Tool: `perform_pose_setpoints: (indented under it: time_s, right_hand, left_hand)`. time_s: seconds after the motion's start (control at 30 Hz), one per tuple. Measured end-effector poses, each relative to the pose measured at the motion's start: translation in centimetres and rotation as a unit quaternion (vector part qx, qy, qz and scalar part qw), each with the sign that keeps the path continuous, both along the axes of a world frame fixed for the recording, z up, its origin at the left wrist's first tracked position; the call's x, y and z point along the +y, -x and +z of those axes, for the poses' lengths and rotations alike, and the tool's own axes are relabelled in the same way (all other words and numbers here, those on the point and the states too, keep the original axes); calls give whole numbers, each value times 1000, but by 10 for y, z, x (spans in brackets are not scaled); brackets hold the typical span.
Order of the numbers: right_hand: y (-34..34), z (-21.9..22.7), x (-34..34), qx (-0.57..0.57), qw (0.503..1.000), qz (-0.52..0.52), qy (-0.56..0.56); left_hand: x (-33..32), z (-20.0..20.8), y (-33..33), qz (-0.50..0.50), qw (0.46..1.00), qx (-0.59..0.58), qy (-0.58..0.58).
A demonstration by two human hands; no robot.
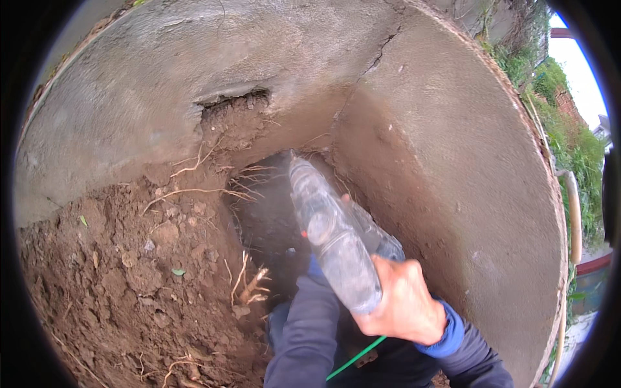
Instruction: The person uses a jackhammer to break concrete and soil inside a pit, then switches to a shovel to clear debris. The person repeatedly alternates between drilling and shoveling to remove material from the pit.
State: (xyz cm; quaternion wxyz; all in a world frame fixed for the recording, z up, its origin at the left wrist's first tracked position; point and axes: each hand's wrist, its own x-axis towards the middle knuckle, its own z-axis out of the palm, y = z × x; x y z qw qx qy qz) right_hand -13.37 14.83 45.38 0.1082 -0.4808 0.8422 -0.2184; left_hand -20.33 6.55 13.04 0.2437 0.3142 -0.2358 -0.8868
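Observation:
A dust-covered rotary hammer drill (333,242) points up and slightly left, away from me, its bit end at the far edge of the dug hole (268,207). My right hand (404,304) is wrapped round its rear grip. My left sleeve (307,323) runs up beneath the tool to a blue cuff. The drill's body hides my left hand, so its fingers cannot be made out. Where the bit meets the soil or wall, dust blurs the view. A green cord (356,359) runs below my right wrist.
Concrete walls (466,155) meet in a corner ahead, with a crack (381,52) running down it. A broken gap (233,107) opens in the far wall. Loose soil (129,271) is heaped at left, and cut roots (249,284) stick out by the hole. A pipe (572,216) stands outside at right.

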Motion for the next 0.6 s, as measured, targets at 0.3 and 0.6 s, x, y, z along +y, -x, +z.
perform_pose_setpoints:
  time_s: [0.3,0.6]
  right_hand:
    - [8,3,-26,-37,994,-91,49]
    - [82,-90,-78,-331,891,-295,101]
  left_hand:
    - [-44,-18,15,-7,993,-55,103]
    - [-118,-122,-16,-100,936,-280,188]
